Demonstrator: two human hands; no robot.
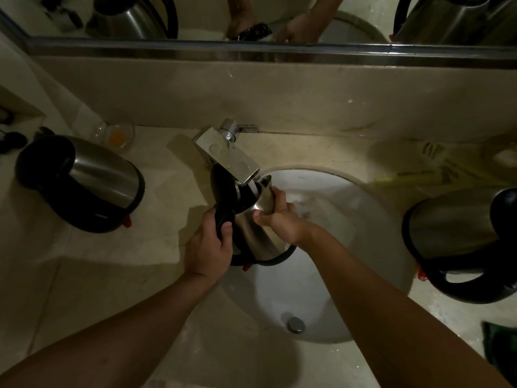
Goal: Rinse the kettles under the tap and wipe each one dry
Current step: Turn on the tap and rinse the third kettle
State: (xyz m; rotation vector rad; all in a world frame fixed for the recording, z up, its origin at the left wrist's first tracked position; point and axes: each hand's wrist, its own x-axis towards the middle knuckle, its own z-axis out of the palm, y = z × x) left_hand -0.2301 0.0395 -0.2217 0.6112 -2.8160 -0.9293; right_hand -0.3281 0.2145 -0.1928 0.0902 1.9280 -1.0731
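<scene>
Head view: left hand [208, 247] grips black handle [223, 219], right hand [277, 217] clasps steel kettle [253, 228] body

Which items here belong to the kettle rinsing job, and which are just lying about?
Job: kettle held under the tap; tap; sink; left kettle; right kettle; left hand; right hand.

Lying about: glass dish; green item.

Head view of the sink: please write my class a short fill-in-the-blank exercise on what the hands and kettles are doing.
1. The left hand grips the held kettle by its black ____.
2. The kettle's lid stands ____ under the tap.
3. The right hand holds the kettle's ____ body.
4. Counting the held one, ____ kettles stand outside the mirror.

Missing words: handle; open; steel; three
</scene>
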